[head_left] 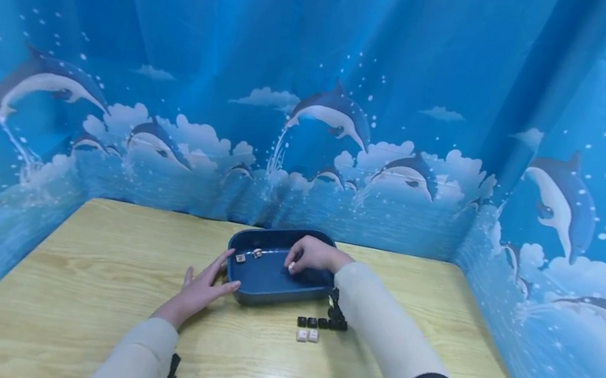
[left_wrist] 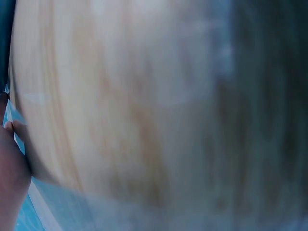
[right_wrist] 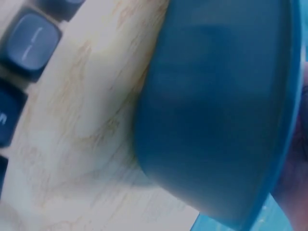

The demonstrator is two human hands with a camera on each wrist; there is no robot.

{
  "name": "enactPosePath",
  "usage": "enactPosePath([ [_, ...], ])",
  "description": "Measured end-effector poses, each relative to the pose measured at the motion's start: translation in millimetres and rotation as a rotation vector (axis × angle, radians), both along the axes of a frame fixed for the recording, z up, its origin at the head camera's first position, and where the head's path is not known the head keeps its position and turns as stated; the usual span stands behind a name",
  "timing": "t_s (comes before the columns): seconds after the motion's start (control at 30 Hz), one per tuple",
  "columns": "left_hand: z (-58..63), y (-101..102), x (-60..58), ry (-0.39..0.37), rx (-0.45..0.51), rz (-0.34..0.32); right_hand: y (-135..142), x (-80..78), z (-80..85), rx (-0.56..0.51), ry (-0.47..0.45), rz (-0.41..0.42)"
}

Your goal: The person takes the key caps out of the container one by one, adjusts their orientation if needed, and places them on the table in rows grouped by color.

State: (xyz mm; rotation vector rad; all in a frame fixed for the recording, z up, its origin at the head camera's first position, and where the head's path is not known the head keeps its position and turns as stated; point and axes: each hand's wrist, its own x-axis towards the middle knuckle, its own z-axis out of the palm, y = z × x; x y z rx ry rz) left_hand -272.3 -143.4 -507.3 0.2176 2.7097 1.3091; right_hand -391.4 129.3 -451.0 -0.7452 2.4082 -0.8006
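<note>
A dark blue tray [head_left: 274, 295] stands near the table's far side. My left hand [head_left: 198, 295] touches its left end with spread fingers, thumb at the near corner. Over the inside of the tray, my right hand [head_left: 311, 255] pinches a small white keycap [head_left: 291, 267] between thumb and fingertips. Toward the tray's left end lie two light keycaps, one [head_left: 241, 258] by the rim and another [head_left: 257, 252] farther in. In the right wrist view the tray's outer wall [right_wrist: 211, 106] hides most of that hand. Only the edge of my left hand [left_wrist: 12, 175] shows in the left wrist view.
In front of the tray, several black keycaps [head_left: 312, 323] form a row on the wooden table [head_left: 102, 289], with two white keycaps [head_left: 302, 335] just nearer. Part of the black row sits beside the right wrist's dark strap. A blue dolphin curtain [head_left: 209, 68] surrounds the table's back and sides.
</note>
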Motion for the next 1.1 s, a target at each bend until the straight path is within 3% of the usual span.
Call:
enactPosePath([
  [0.33, 2.7, -1.3, 1.8, -0.01, 0.004, 0.002, 6.8, 12.0, 17.3, -0.014, 0.022, 0.049],
  [0.77, 1.6, -2.4, -0.2, -0.008, -0.002, -0.01, 31.1, 31.3, 26.6, -0.193, -0.028, 0.096],
  [1.1, -0.6, -0.3, -3.5, -0.018, -0.014, -0.015, 53.8, 55.4, 29.9, -0.257, 0.01, 0.066],
])
